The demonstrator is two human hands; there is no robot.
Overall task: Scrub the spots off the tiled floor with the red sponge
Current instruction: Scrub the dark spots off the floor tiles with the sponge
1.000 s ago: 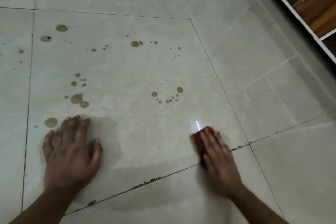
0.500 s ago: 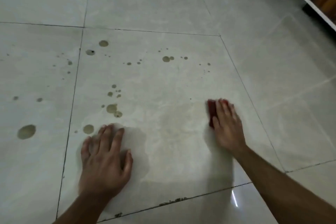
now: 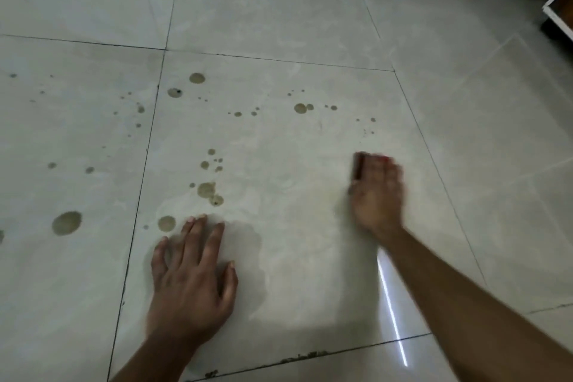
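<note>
**Sponge pressed to the tile, spots all around**

The right hand point(image 3: 376, 187) presses the red sponge point(image 3: 359, 166) flat under straight fingers, blurred. Brown spots point(image 3: 206, 189) lie left of and beyond it. The left hand point(image 3: 192, 276) rests flat on the tiled floor point(image 3: 294, 242), fingers spread, holding nothing

Two bare hands, the left hand point(image 3: 192, 282) and the right hand point(image 3: 376, 192), share the tiled floor point(image 3: 279, 9) with one red sponge point(image 3: 359, 164). Brownish spots point(image 3: 206, 189) dot the tiles: about five large ones, roughly ten mid-sized, and many specks too small to count. One cabinet corner point(image 3: 558, 9) shows at the right edge.
</note>
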